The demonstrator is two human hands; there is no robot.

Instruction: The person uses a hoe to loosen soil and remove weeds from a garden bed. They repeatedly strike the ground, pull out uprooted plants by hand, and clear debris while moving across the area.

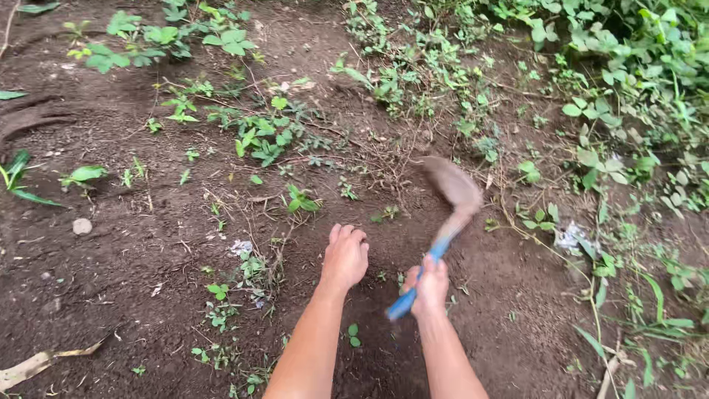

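Hoe — it is up in the air over the dirt, blurry, with a blue handle and a muddy blade. The right hand is wrapped tight on the handle. The left hand holds nothing — its fingers are curled, low over the dirt, near small weeds.

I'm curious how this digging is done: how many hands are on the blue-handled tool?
1. The right hand grips the blue handle of the hand hoe. The left hand is off it, loosely curled over the bare soil beside it.
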